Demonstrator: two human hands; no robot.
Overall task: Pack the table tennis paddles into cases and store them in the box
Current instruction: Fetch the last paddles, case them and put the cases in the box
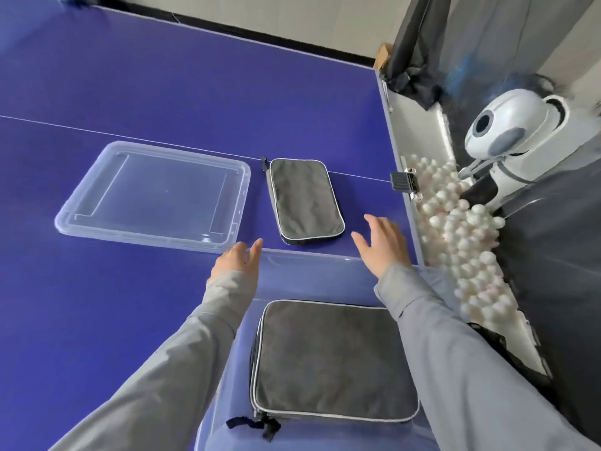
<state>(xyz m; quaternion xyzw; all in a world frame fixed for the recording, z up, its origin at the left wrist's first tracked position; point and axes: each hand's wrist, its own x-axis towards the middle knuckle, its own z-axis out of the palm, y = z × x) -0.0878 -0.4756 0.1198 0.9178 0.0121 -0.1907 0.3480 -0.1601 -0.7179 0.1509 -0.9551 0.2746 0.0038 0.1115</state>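
Fingers of the left hand and right hand are spreading wide, holding nothing. One case is lying on the desk just beyond them; another case is sitting in the clear box beneath the forearms, lid off to the left.

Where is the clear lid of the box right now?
The clear lid lies flat on the blue table, left of the zipped case and beyond the left hand.

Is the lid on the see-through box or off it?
Off. The clear lid lies flat on the blue table, away from the box, which stands open with one grey case inside.
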